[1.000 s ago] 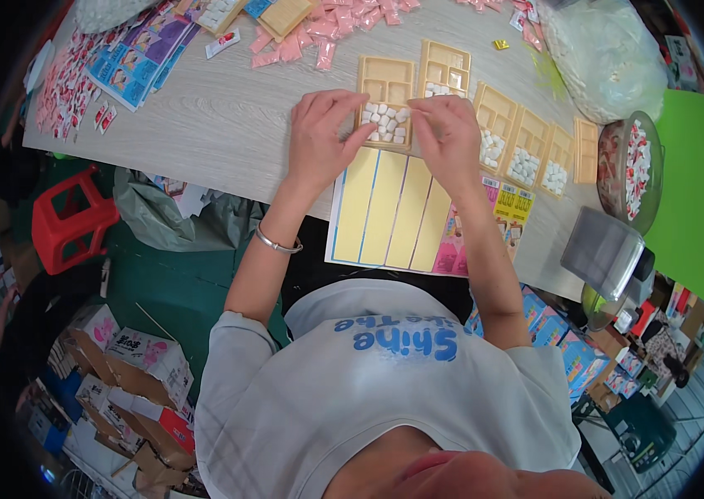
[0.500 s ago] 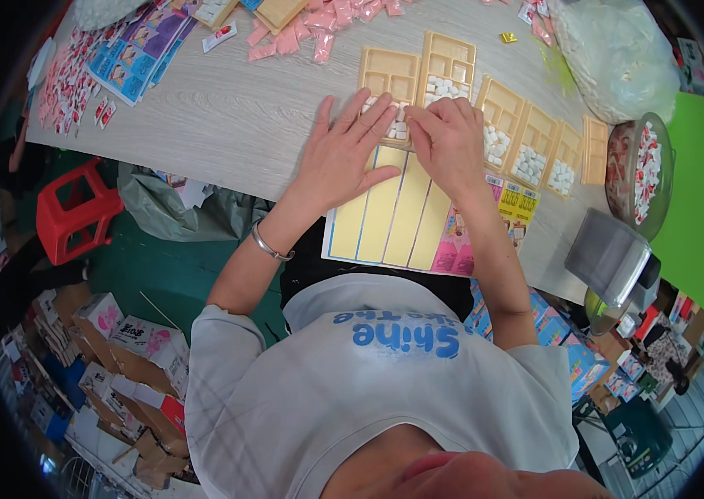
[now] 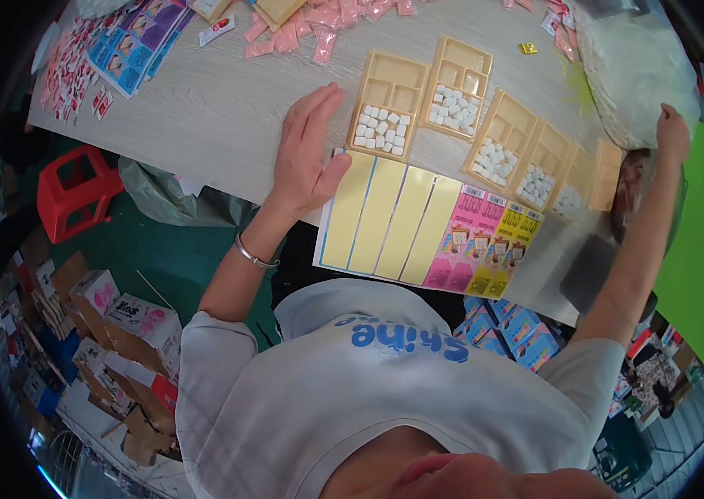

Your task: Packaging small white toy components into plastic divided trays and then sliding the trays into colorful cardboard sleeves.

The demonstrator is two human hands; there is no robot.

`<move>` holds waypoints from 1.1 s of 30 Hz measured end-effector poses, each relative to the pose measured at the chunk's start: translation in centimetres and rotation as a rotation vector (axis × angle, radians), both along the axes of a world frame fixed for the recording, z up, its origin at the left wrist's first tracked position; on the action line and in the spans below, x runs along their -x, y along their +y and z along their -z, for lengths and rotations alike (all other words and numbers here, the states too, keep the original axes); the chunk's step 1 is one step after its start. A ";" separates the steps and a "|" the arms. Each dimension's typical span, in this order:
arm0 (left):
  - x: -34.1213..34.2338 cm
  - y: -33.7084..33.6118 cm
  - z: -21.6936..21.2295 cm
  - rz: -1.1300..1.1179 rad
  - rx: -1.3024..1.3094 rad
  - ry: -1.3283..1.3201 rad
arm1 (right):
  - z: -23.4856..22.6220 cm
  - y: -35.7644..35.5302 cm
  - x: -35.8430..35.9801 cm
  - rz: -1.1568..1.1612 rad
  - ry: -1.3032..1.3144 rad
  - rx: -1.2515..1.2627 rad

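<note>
My left hand rests flat on the table, fingers stretched out together, thumb at the top left corner of a sheet of yellow strips. Beside it is a tan plastic compartment tray whose lower compartment holds small white marshmallow-like pieces. A second tan tray with similar white pieces is just right of it. Far to the right, my right hand is at the edge of a large clear plastic bag with pale contents. Its fingers are mostly hidden, so I cannot see what they hold.
More tan trays fan out rightward, several with white pieces. Pink and yellow printed cards adjoin the strips. Pink packets and small red-and-white packets lie farther back. A round bowl is partly behind my right arm; a red stool stands left.
My right hand has left the white pieces in the leftmost tray and swung far right to the plastic bag. My left hand has drawn back leftward off that tray, uncovering its pieces.
</note>
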State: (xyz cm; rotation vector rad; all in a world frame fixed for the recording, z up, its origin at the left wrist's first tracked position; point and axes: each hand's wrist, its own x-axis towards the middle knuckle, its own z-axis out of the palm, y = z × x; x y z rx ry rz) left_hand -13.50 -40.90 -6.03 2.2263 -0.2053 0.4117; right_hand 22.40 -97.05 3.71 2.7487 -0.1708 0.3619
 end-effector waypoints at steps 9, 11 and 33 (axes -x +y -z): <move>-0.2 -0.5 -0.5 0.010 -0.117 0.031 | 7.8 -8.6 -15.4 -0.219 0.177 -0.041; -0.3 -0.6 -0.4 0.027 -0.128 0.024 | 8.5 -9.2 -16.1 -0.130 0.190 -0.152; -0.4 -1.6 -0.8 0.114 -0.446 0.080 | 7.0 30.5 25.8 -0.428 0.460 -1.889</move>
